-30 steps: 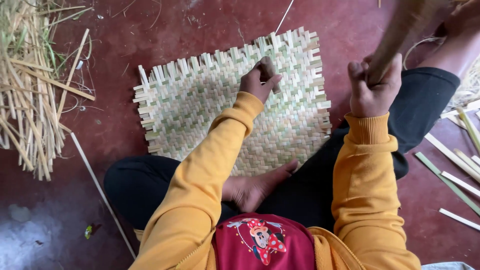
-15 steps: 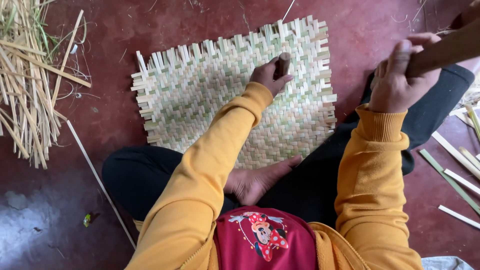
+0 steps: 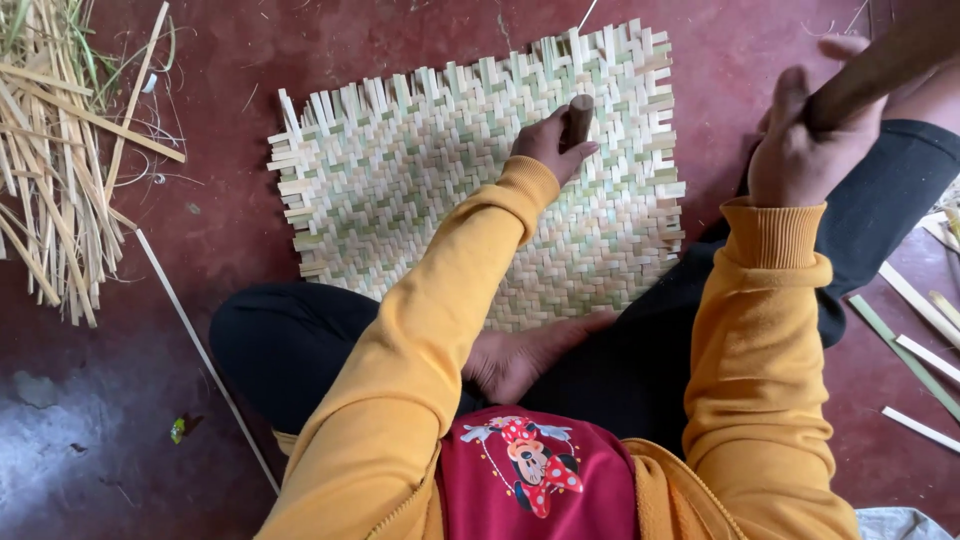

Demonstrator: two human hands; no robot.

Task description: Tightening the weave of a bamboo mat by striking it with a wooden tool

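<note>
Since half a second ago our right hand [image 3: 805,150] has barely shifted, grip still wrapped around the raised wooden handle [image 3: 880,65]. We sit on a dark red floor [image 3: 230,220]; the woven mat [image 3: 420,190] lies flat before our legs, loose bamboo strips [image 3: 55,170] heaped at left. Our left hand [image 3: 552,145] rests on the mat, grip pinching a short wooden peg [image 3: 578,115] upright.

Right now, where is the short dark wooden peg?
In the head view, the peg stands on the woven mat, right of its centre, gripped by the left hand.
</note>
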